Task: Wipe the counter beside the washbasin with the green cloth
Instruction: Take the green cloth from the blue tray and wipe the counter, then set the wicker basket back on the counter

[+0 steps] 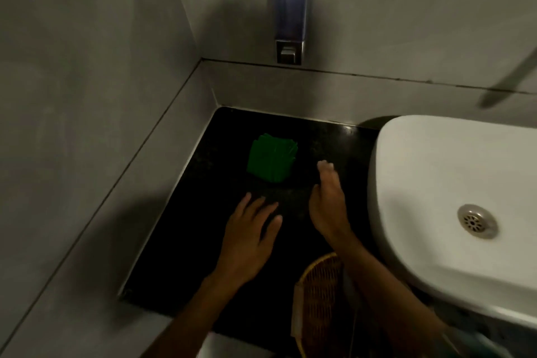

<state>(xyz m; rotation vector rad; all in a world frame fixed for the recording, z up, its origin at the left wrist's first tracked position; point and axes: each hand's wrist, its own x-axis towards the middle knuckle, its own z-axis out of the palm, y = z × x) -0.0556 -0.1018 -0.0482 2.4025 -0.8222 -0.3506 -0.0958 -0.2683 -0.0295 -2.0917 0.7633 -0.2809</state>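
Observation:
A folded green cloth [272,157] lies on the black counter [186,227] in the corner, left of the white washbasin [430,183]. My left hand [250,237] hovers flat over the counter just below the cloth, fingers spread, holding nothing. My right hand [328,200] is to the right of the cloth, beside the basin's edge, fingers stretched forward and together, with nothing in it. Neither hand touches the cloth.
Grey walls close the counter on the left and the back. A soap dispenser [290,9] hangs on the back wall above the counter. A woven basket [319,302] sits at the counter's front edge under my right forearm. The basin's drain [476,221] shows at right.

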